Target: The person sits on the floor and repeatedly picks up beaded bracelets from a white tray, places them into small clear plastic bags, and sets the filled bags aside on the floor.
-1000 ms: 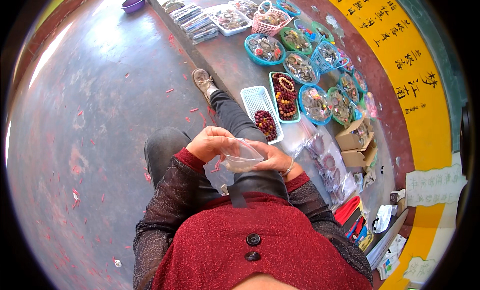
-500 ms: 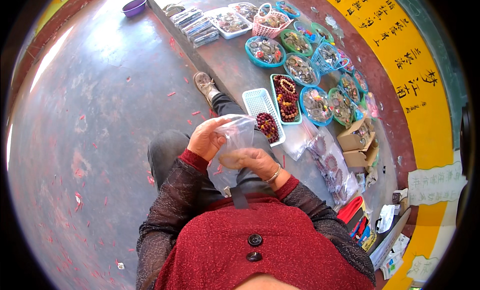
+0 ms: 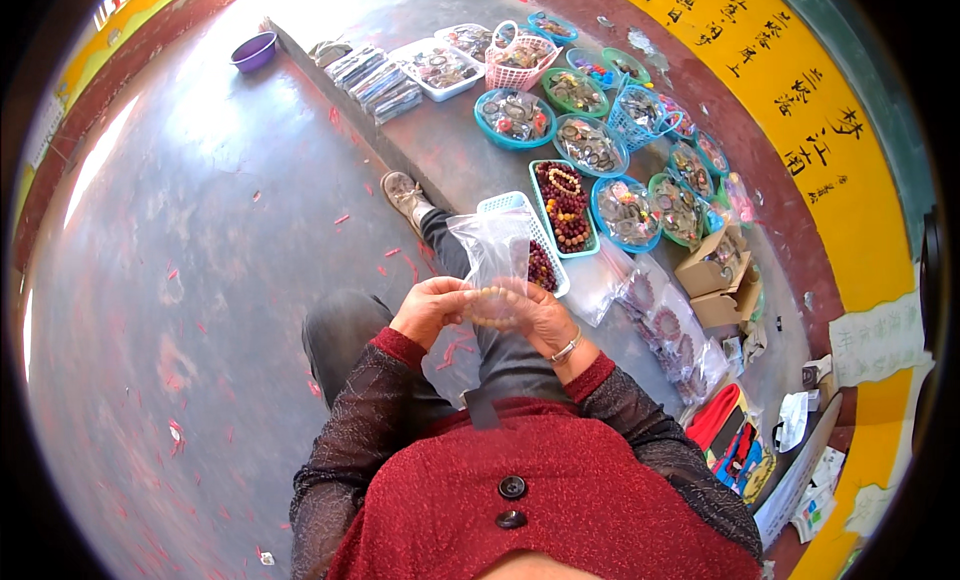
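A clear plastic bag [image 3: 492,242] stands up above my hands, in front of my lap. At its lower end is a pale bead bracelet [image 3: 492,310], between the hands and partly covered by fingers and film. My left hand [image 3: 430,308] pinches the bag's edge beside the bracelet. The fingers of my right hand [image 3: 546,322] are closed on the bracelet, partly seen through the plastic. Whether the bracelet lies inside the bag cannot be made out.
Beyond my knee, a white basket [image 3: 509,202] and a green-rimmed tray [image 3: 540,202] hold dark bead bracelets. Several round baskets of bagged goods stand behind. Bagged bracelets [image 3: 668,325], loose clear bags [image 3: 597,272] and an open cardboard box [image 3: 716,265] lie to the right.
My left hand has come down, and both hands have met at the bracelet. The bag now rises above them, and the right hand with the bracelet has shifted right.
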